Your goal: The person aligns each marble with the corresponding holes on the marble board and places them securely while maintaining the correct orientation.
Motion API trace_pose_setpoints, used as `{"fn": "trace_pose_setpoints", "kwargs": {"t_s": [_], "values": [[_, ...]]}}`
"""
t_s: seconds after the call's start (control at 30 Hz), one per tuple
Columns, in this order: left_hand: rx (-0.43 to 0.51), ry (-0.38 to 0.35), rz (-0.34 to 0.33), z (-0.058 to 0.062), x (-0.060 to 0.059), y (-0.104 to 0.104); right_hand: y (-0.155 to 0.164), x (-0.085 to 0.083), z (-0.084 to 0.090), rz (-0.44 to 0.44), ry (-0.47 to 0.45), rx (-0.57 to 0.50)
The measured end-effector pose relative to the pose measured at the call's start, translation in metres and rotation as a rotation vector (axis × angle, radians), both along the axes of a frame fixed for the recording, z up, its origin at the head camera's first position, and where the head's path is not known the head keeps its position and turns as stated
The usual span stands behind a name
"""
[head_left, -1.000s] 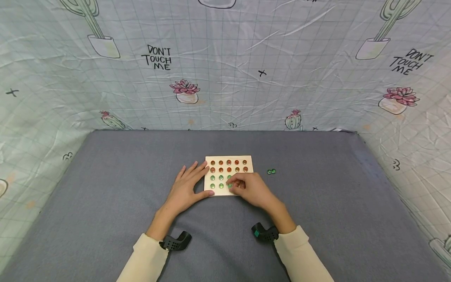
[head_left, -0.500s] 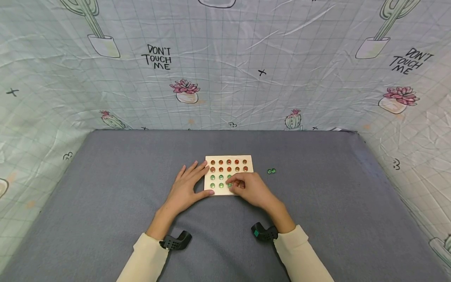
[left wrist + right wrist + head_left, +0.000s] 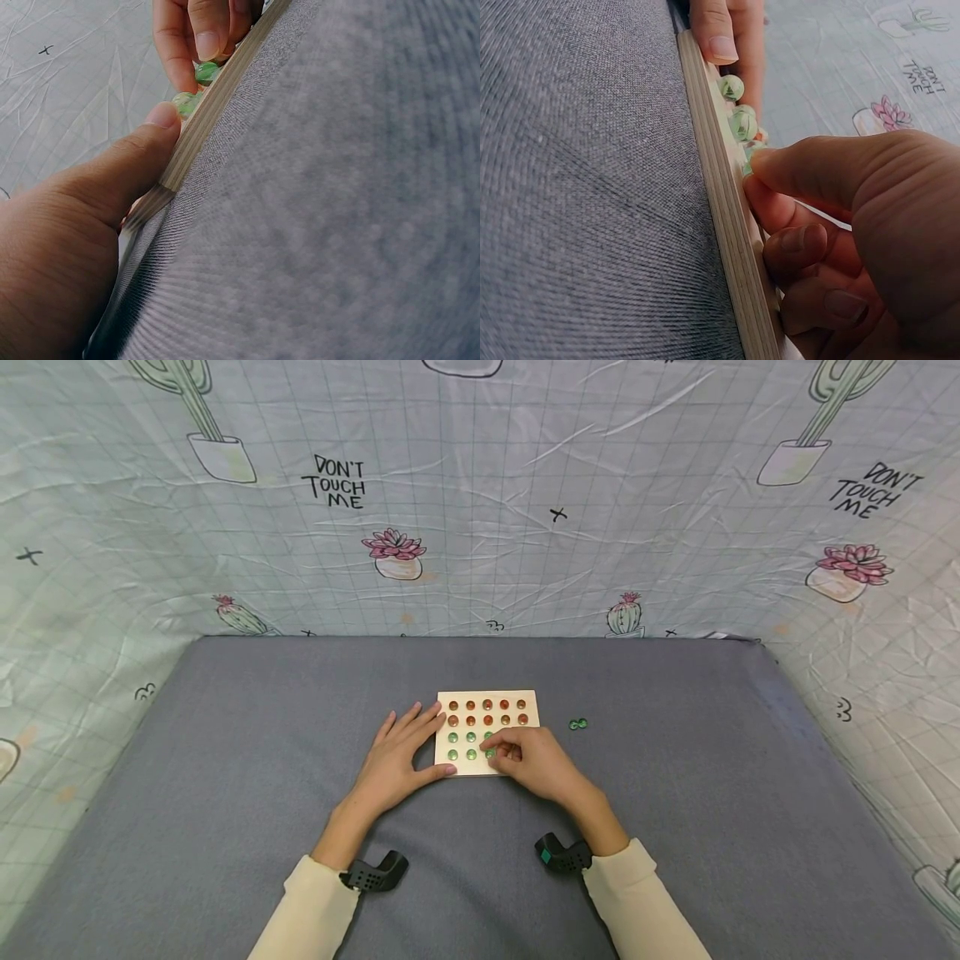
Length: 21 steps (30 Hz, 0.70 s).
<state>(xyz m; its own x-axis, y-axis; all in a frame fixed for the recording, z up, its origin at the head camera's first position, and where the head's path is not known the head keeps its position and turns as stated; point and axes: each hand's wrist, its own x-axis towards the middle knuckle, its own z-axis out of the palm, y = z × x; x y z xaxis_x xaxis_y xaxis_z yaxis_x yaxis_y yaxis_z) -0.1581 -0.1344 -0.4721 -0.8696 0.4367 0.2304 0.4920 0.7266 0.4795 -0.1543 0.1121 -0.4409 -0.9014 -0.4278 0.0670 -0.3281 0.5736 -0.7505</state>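
Observation:
A pale wooden board (image 3: 478, 767) lies on the table with rows of glass marbles seated in it, orange-brown ones (image 3: 487, 705) in the far rows and green ones (image 3: 452, 737) in the near rows. My left hand (image 3: 393, 764) rests with spread, fairly straight fingers against the board's left side, its thumb on the near left corner. With thumb and fingertip my right hand (image 3: 536, 762) pinches a green marble (image 3: 748, 160) at the nearest row, third from the left. That hand hides the board's near right part.
Two loose green marbles (image 3: 577, 724) sit side by side on the grey cloth (image 3: 660, 793), right of the board. A printed fabric sheet (image 3: 480, 568) hangs behind the table and along both sides. Each wrist wears a black camera band (image 3: 375, 872).
Hardly anything differs. Both hands keep their places, and the right fingers stay on the same green marble.

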Motion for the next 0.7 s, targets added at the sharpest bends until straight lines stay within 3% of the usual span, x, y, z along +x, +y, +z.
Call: {"fn": "trace_pose_setpoints", "kwargs": {"t_s": [0.7], "values": [[0.016, 0.007, -0.007, 0.0, -0.0005, 0.0, 0.0013, 0.0001, 0.0012, 0.009, -0.004, -0.003]]}}
